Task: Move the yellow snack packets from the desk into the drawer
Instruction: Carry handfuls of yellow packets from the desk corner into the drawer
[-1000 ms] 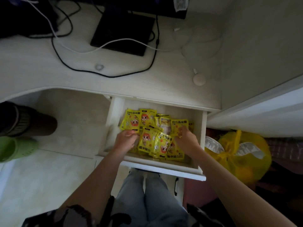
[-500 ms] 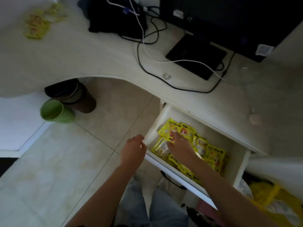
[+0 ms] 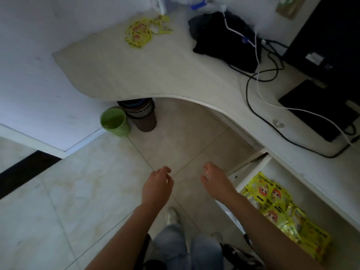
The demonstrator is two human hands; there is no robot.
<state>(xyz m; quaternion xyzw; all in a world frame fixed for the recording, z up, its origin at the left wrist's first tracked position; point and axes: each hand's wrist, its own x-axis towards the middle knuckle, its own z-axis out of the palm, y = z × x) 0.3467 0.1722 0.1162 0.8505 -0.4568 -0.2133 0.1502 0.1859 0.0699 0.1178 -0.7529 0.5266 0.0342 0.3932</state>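
A small pile of yellow snack packets (image 3: 139, 35) lies on the far left part of the curved white desk (image 3: 175, 75). The white drawer (image 3: 251, 173) stands pulled out at the lower right, with several yellow packets (image 3: 272, 201) lying inside it. My left hand (image 3: 156, 187) and my right hand (image 3: 217, 182) hover side by side over the tiled floor, left of the drawer. Both hold nothing and their fingers are loosely curled. My right forearm crosses the drawer's front corner.
A black bag (image 3: 224, 38), black and white cables (image 3: 259, 75) and a monitor with its black base (image 3: 319, 110) occupy the right of the desk. A green bin (image 3: 115, 121) and a brown bin (image 3: 143, 115) stand on the floor under the desk edge. My legs are below.
Both hands have come out of the drawer and now hang empty over the floor. The view has swung left, bringing the packets on the desk into sight.
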